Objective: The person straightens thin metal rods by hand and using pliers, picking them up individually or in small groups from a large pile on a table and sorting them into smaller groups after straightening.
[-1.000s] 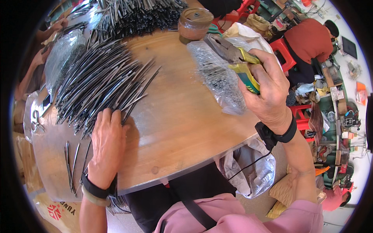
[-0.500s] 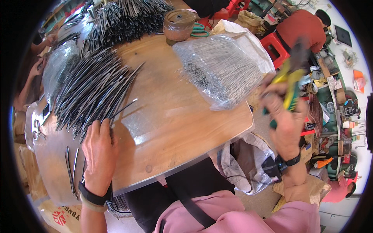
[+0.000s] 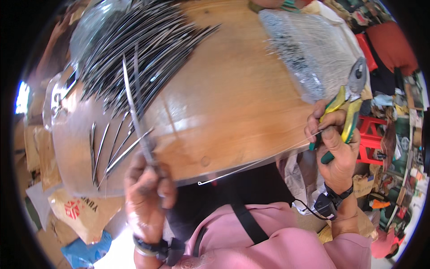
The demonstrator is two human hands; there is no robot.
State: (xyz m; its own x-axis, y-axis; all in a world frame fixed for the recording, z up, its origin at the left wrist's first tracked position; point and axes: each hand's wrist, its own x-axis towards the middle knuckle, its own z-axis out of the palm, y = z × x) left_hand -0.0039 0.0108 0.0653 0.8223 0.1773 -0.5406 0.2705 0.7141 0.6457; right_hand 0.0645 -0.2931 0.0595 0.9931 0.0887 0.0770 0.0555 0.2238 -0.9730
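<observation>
Near the table's front edge, my left hand (image 3: 150, 193) is closed on a long, thin grey strip (image 3: 132, 99) that points up and away; motion blurs it, and a second one may lie along it. My right hand (image 3: 339, 145) holds pliers (image 3: 351, 99) with yellow and green handles, the metal jaws pointing up. Its fingertips also pinch a thin wire (image 3: 260, 162) whose small hooked end hangs past the table edge, over my lap. Beyond my left hand lies a big heap of dark strips (image 3: 134, 58), with several loose strips (image 3: 107, 148) nearer me.
A clear plastic bag of thin wires (image 3: 322, 49) lies at the back right of the wooden table (image 3: 224, 112). Another clear bag (image 3: 89, 31) stands behind the heap. Past the right edge are a red stool (image 3: 371, 136) and a person in red (image 3: 392, 45).
My left hand has left the heap and come toward me with a strip. My right hand has turned the pliers upright, and the hooked wire now shows in its fingers. The view has shifted.
</observation>
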